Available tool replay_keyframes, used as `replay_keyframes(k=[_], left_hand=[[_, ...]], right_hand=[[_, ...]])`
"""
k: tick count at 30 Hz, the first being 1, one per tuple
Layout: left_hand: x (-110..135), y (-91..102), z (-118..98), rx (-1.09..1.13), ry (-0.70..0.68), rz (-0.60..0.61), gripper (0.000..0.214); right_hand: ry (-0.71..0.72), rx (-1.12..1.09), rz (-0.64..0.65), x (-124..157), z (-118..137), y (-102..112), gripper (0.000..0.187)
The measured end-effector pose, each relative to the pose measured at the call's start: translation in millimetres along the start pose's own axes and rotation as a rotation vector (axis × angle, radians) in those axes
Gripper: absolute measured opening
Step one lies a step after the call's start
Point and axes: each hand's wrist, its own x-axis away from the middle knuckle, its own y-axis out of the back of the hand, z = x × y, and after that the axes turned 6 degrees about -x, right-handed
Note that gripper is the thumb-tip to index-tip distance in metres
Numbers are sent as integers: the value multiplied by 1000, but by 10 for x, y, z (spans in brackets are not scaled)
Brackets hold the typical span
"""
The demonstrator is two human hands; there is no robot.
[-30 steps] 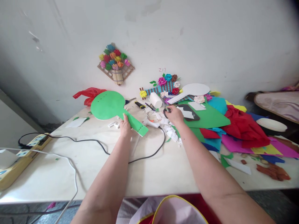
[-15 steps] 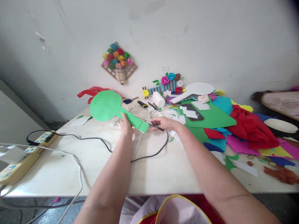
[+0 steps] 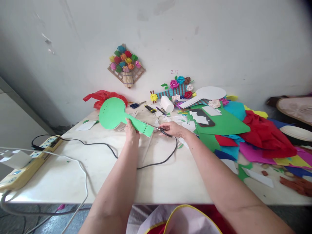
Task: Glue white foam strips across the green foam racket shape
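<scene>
My left hand (image 3: pixel 131 131) grips the handle of a green paddle-shaped foam cut-out (image 3: pixel 114 112), held tilted above the white table (image 3: pixel 156 175). A row of small holes runs along the handle end. My right hand (image 3: pixel 173 129) is closed around black-handled scissors (image 3: pixel 161 130), whose blades point left at the cut-out's handle end.
A black cable (image 3: pixel 146 164) loops across the table to a yellow power strip (image 3: pixel 26 164) at the left. Coloured foam and paper sheets (image 3: pixel 246 130) pile up on the right, with a white paddle shape (image 3: pixel 207 94), paper flowers (image 3: pixel 179 86), a white roll (image 3: pixel 167 103) and a red bag (image 3: pixel 103 97).
My right hand left the scrap pile at the right with the scissors and came left to the green cut-out's handle end. My left hand kept its grip.
</scene>
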Motion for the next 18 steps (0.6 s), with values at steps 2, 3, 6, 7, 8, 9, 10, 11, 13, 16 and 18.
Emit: replay_keyframes(k=[2, 3, 6, 7, 8, 9, 10, 11, 13, 16, 18], left_hand=[[4, -2, -3, 23, -15, 15, 28], [5, -4, -4, 32, -20, 23, 28], [2, -5, -1, 64, -23, 44, 28], [-3, -4, 3, 76, -24, 51, 28], [-10, -2, 7, 88, -26, 57, 29], [-19, 1, 12, 101, -28, 61, 29], [-29, 5, 18, 114, -30, 62, 29], [-38, 8, 23, 127, -32, 62, 30], [-49, 14, 28, 150, -36, 59, 31], [-40, 14, 19, 153, -48, 62, 33], [-25, 8, 5, 141, -52, 66, 34]], right_hand=[[36, 36, -23, -8, -13, -10, 44], [51, 62, -37, -11, -19, -11, 45], [102, 129, -75, -16, -45, -1, 44], [117, 148, -87, -19, -56, 4, 44], [130, 164, -99, -21, -67, 9, 43], [141, 179, -111, -24, -77, 12, 42], [150, 191, -121, -27, -86, 14, 42], [157, 202, -130, -30, -94, 15, 41], [165, 218, -140, -35, -103, 13, 40], [161, 232, -150, -43, -115, 6, 39], [155, 225, -157, -50, -131, 1, 39]])
